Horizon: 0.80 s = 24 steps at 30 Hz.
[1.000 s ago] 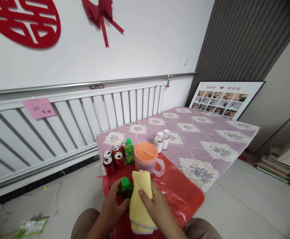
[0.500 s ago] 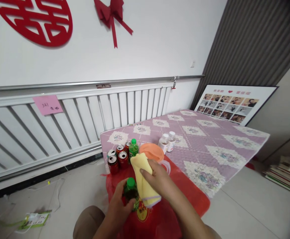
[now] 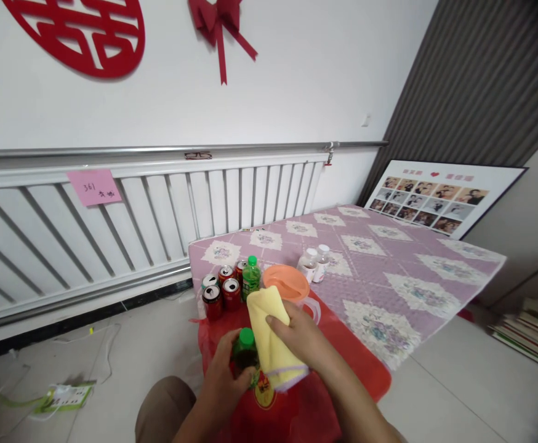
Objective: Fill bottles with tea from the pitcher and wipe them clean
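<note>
Fingers of my left hand (image 3: 225,375) are wrapped round a green-capped bottle (image 3: 247,352), which stands upright over the red cloth (image 3: 356,363). A folded yellow cloth (image 3: 271,335) is gripped in my right hand (image 3: 299,332), just right of that bottle; its lower edge hangs beside the bottle. Beyond my hands are several opened drink cans (image 3: 231,294) and a second green bottle (image 3: 251,280). An orange-lidded container (image 3: 287,283) with a clear handle stands behind my right hand.
Two white-capped bottles (image 3: 314,264) stand on the patterned tablecloth (image 3: 365,246). A white radiator (image 3: 158,215) runs along the wall behind. To the right lean a photo board (image 3: 439,194) and, lower, a stack of books (image 3: 527,341). Cables and a power strip (image 3: 68,397) lie on the left floor.
The view has shifted slightly, so the background sits a little further right. Both hands keep their holds on the bottle and the yellow cloth, with little other visible movement.
</note>
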Tool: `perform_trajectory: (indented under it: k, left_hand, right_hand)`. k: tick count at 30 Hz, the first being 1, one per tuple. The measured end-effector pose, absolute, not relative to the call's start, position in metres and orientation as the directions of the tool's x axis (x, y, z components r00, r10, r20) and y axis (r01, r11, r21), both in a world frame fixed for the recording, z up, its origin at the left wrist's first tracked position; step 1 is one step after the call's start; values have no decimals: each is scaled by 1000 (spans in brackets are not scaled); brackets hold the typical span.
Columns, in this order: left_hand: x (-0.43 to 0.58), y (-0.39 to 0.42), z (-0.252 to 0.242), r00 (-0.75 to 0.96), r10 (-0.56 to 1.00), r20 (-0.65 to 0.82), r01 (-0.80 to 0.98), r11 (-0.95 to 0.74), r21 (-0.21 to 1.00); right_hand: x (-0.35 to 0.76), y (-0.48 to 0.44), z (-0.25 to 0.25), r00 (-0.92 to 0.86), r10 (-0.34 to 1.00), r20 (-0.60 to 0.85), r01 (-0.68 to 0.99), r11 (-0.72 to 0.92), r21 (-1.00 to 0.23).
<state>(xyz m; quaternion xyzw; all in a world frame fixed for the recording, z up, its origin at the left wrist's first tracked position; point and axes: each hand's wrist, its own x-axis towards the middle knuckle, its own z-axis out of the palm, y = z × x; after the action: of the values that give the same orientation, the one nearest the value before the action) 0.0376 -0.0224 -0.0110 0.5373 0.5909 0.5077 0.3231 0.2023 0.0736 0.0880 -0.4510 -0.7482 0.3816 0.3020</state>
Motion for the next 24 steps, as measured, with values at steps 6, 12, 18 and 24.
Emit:
perform_trajectory:
  k: [6,12,18,24]
  left_hand:
    - [41,-20,-10,-294,930,222,413,-86,907]
    - [18,-14,0,-63,994,92,351,-64,934]
    - [-1,-11,10,212,977,33,226,-82,971]
    - [8,-12,-2,97,990,106,277,-129,952]
  right_hand:
    - [207,37,35,-298,947,-121,268,-39,-963]
    - [213,24,11,-246,948,-204,136,-175,-975]
    - [206,17,38,-265,944,-198,-83,-227,-970]
    - [193,16,20,-240,964,-113,9,-115,-993]
